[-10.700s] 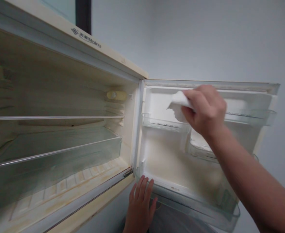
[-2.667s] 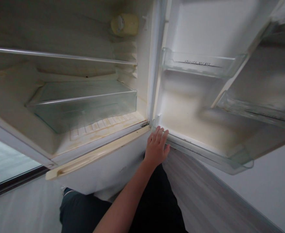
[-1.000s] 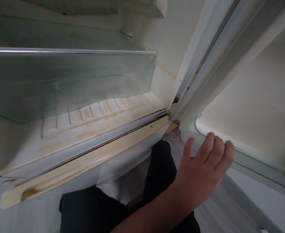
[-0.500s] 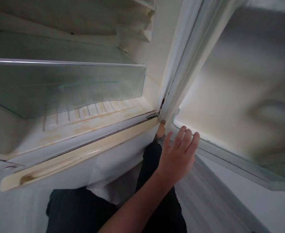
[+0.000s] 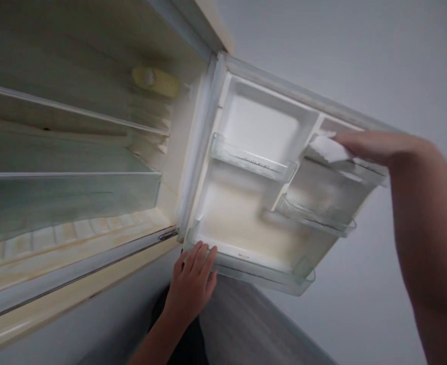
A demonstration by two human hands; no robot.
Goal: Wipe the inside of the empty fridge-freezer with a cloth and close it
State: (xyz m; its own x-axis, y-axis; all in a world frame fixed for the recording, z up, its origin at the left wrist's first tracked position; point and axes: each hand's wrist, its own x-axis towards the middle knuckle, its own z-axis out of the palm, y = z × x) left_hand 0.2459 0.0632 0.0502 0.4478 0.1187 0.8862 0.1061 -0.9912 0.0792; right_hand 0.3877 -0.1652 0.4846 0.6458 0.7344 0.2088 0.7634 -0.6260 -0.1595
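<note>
1. Your left hand (image 5: 191,284) rests on the clear bottom bin (image 5: 259,279), fingers slightly spread; the plastic looks stiff, perhaps brittle, so hold its front rim gently
2. The fridge door (image 5: 233,210) should swing easily; steady it low
3. The white wipe (image 5: 329,149), at the upper outer bin (image 5: 373,173), seems light and soft; your right hand (image 5: 377,146) pinches it, best bunched
</note>
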